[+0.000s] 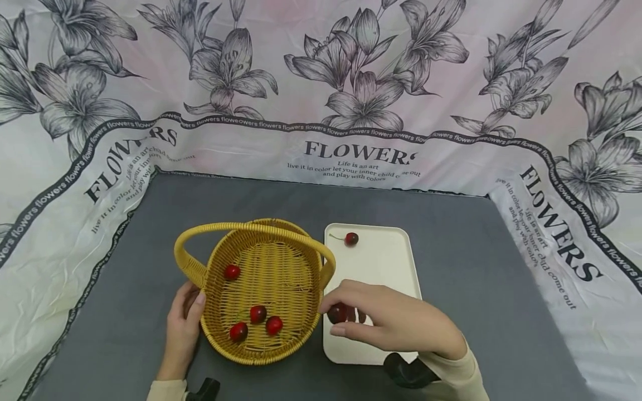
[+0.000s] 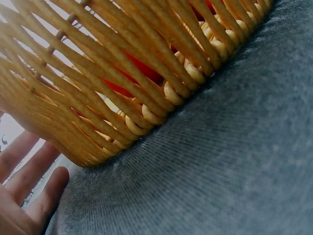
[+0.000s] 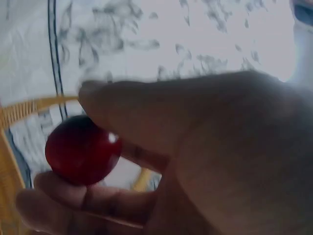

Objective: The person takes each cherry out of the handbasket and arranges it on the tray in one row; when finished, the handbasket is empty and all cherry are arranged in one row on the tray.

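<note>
One dark red cherry sits between the thumb and fingers of the right hand, over the near left part of a cream rectangular tray, just beside the basket's rim. That hand is closed only as far as the fruit's width, thumb on one side and fingers on the other; a light pinch probably suits something so round and slick. Dark red patches show between the fingers, but I can't tell whether they are more fruit or reflections. A stemmed cherry lies near the tray's far edge, where the raised rim should keep it from rolling off.

Left of the tray, a yellow woven basket stands upright with its handle arching across. Four cherries rest on its floor: three clustered toward the near side, another by the left wall. Its place right beside the tray makes for a short reach. The left hand, loosely open with fingers extended, rests against the basket's left side, seemingly steadying it rather than lifting; its fingertips are hidden. Both vessels stand on a grey counter, backed by flower-printed fabric.
</note>
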Motion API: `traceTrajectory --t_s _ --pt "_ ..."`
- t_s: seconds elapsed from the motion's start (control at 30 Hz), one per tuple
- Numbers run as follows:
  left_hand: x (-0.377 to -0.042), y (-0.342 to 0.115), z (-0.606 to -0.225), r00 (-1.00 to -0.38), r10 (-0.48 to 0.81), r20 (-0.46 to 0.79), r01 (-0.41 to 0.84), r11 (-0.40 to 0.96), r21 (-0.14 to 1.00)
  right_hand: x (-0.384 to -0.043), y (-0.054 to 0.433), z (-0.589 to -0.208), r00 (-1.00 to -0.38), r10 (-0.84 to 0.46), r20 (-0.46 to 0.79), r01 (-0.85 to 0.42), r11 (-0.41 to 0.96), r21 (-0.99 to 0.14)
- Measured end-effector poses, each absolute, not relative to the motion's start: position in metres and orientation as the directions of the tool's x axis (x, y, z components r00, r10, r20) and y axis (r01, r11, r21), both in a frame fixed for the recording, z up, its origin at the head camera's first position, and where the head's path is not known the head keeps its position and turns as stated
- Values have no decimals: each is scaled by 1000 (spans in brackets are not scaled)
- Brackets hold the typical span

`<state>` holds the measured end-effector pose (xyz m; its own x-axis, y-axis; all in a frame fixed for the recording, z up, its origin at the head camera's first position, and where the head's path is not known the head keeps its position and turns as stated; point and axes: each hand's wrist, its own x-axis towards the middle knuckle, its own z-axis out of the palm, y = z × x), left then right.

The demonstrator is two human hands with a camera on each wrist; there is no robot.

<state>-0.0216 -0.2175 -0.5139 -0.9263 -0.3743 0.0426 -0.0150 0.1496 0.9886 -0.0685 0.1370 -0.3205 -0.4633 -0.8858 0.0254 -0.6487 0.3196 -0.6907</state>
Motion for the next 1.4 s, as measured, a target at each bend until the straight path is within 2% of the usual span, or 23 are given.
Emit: traceTrajectory --t_s 0.13,0.33,0.43,0.6,0.73,0.9,1.17,1.4 --pt "-21 -219 -512 -930 -366 42 -16 156 988 -77 161 -336 -507 -861 29 -574 313 -756" --pt "-22 -221 -510 -928 -370 50 -9 156 988 -103 172 -370 -711 -696 -104 -332 461 -823" --pt "-23 -220 -509 -928 -368 54 -8 166 986 -120 174 -392 -785 -605 -134 -241 497 -834" --pt "-23 -219 -510 -929 -367 43 -22 170 985 -144 177 -427 -860 -505 -70 -267 564 -782" --pt "-22 -219 -510 -927 -372 41 -24 169 985 -158 177 -446 -887 -462 -21 -303 615 -728" --pt "-22 -219 -511 -929 -367 49 -13 165 986 -167 175 -459 -887 -462 -16 -325 647 -689" --pt "-21 -220 -511 -929 -367 43 -20 164 986 -174 171 -471 -907 -413 -85 -250 689 -681" --pt "-22 -220 -511 -930 -365 40 -24 169 985 -177 171 -476 -909 -412 -64 -262 683 -682"
